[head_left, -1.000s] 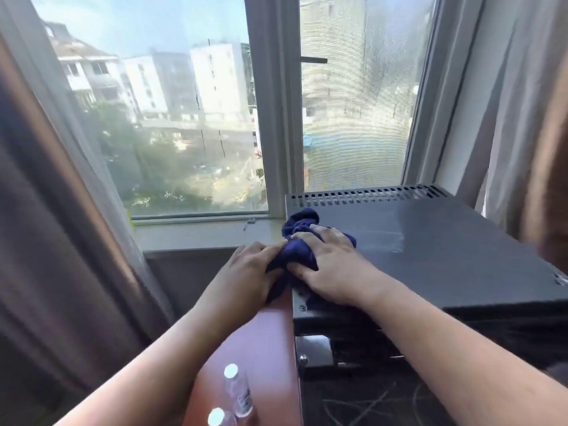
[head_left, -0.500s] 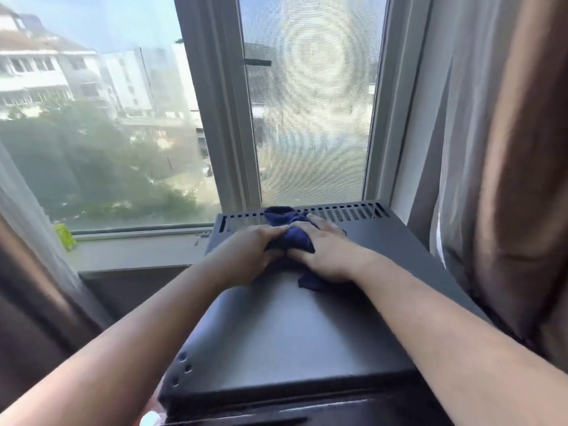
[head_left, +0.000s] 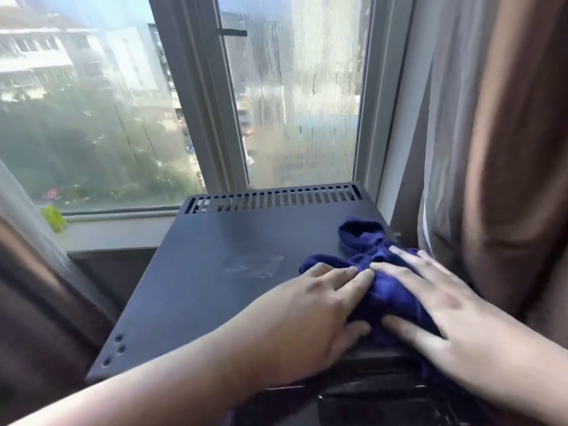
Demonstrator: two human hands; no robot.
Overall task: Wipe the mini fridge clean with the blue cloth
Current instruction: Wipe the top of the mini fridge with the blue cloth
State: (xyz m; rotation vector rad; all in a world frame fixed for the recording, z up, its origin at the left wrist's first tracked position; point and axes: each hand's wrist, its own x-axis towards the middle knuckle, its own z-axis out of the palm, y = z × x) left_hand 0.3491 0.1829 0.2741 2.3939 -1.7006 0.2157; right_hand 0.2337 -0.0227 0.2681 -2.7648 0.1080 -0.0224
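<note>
1. Mini fridge (head_left: 215, 272) – only its dark top shows; front cut off below
2. Right hand (head_left: 442, 315) and left hand (head_left: 307, 321) press flat, fingers spread, on the blue cloth (head_left: 384, 272)
3. Cloth bunched at the top's right side; partly hidden under both palms

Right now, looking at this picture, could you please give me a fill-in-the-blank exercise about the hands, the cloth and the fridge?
1. Both hands, the left hand and the right hand, press the ____ cloth onto the fridge.
2. The cloth lies near the ____ edge of the mini fridge top.
3. A row of vent slots runs along the edge nearest the ____.
4. The curtain beside the right hand is ____.

Missing words: blue; right; window; brown
</note>
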